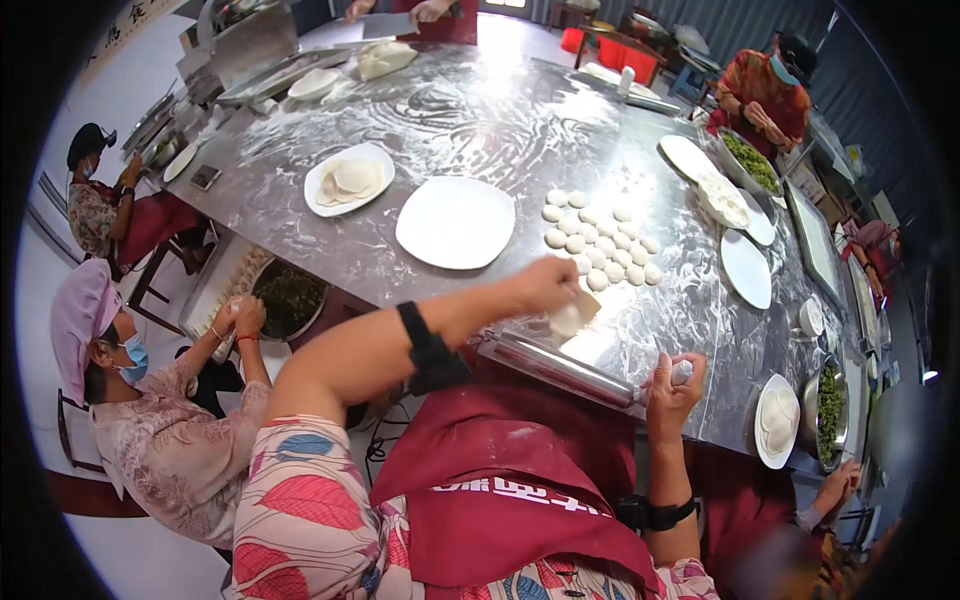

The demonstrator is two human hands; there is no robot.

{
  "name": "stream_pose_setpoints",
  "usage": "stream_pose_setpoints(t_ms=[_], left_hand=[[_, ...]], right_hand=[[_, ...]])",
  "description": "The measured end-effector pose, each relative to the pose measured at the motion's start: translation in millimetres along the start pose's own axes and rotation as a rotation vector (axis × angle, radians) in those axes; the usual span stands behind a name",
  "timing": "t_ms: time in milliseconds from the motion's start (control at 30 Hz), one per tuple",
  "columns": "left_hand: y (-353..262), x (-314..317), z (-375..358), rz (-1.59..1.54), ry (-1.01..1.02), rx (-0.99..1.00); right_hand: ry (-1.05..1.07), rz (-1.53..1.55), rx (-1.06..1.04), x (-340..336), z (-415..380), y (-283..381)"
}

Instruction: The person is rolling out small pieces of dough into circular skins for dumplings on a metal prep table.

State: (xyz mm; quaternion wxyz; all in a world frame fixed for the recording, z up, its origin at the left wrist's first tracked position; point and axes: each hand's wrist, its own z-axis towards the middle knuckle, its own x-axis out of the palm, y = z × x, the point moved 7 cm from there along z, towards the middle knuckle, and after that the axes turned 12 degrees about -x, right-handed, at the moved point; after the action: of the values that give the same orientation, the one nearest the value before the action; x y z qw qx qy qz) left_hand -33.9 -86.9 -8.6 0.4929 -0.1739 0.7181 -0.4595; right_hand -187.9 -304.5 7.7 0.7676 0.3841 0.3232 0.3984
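My left hand (548, 286) is above the metal table, its fingers closed over the edge of a thin dough wrapper (568, 320). At the table's front edge lies a metal rolling pin (565, 366). My right hand (676, 388) is wrapped round the pin's right handle. Beyond my left hand, several small round dough pieces (605, 240) sit in a cluster on the floured surface. An empty white plate (456, 222) stands to their left, and farther left another plate (318, 190) bears a stack of flat wrappers (350, 182).
Co-workers sit or stand around the table (420, 110). One at the left (130, 350) works beside a bowl of dark filling (288, 298). At the right are several plates (746, 268), a plate of wrappers (777, 418) and bowls of green filling (829, 405). A blade and dough (386, 60) lie at the far side.
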Motion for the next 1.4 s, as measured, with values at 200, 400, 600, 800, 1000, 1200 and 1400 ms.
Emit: stream_pose_setpoints(t_ms=[200,400,600,800,1000,1200,1400], left_hand=[[27,-170,-1,0.353,-0.515,-0.186],[26,-105,65,0.466,-0.263,-0.12],[28,-43,89,0.535,-0.287,-0.372],[25,-16,73,0.514,0.118,-0.334],[-6,40,32,0.163,0.311,-0.128],[-26,53,27,0.371,0.217,-0.037],[-20,60,37,0.314,0.255,-0.093]], right_hand=[[-0.009,-0.029,-0.115,2,6,4],[-0.028,-0.046,-0.104,-1,5,-4],[-0.008,-0.093,-0.13,-2,5,4],[-0.005,-0.049,-0.124,-3,1,2],[-0.015,-0.091,-0.114,0,11,-2],[-0.008,-0.234,-0.331,15,65,3],[-0.015,-0.199,-0.197,22,69,-28]])
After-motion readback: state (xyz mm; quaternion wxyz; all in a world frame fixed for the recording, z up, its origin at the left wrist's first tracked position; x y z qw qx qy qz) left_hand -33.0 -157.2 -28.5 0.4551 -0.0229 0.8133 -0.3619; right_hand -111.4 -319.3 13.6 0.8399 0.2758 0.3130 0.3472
